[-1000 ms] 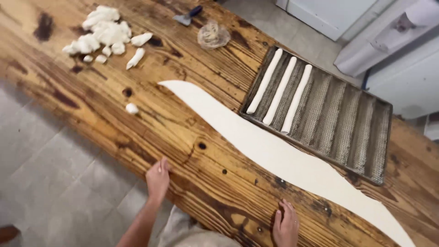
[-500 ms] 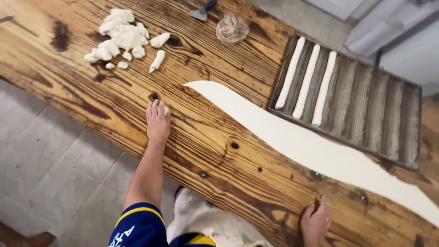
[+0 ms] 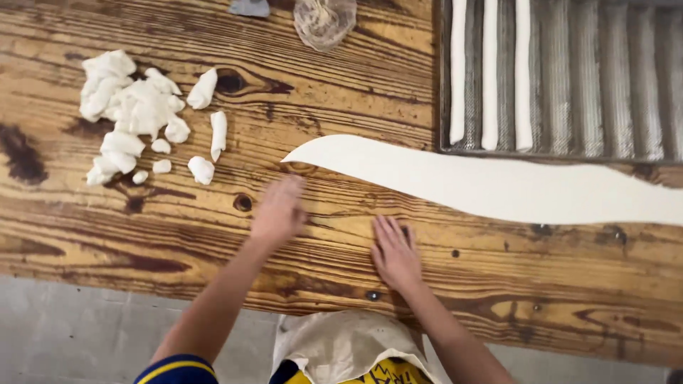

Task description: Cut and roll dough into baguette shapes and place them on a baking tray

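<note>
My left hand point(image 3: 279, 211) hovers blurred over the wooden table point(image 3: 341, 92), just below the pointed left tip of a long flat strip of white dough point(image 3: 491, 186). Whether it holds anything is hidden by the blur. My right hand point(image 3: 393, 250) lies flat on the wood with fingers spread, a little nearer the table's front edge, below the strip. A heap of torn white dough pieces point(image 3: 139, 114) sits at the left of the table, well apart from both hands.
A ridged metal baking tray point(image 3: 605, 85) at the back right holds three thin dough rolls point(image 3: 489, 71). A clear bag point(image 3: 324, 20) and a grey scraper point(image 3: 249, 7) lie at the far edge. Grey floor shows below the front edge.
My view has swung left and closer. My left hand came back from near the small dough piece toward the strip's tip. My right hand moved left and laid itself flat on the wood.
</note>
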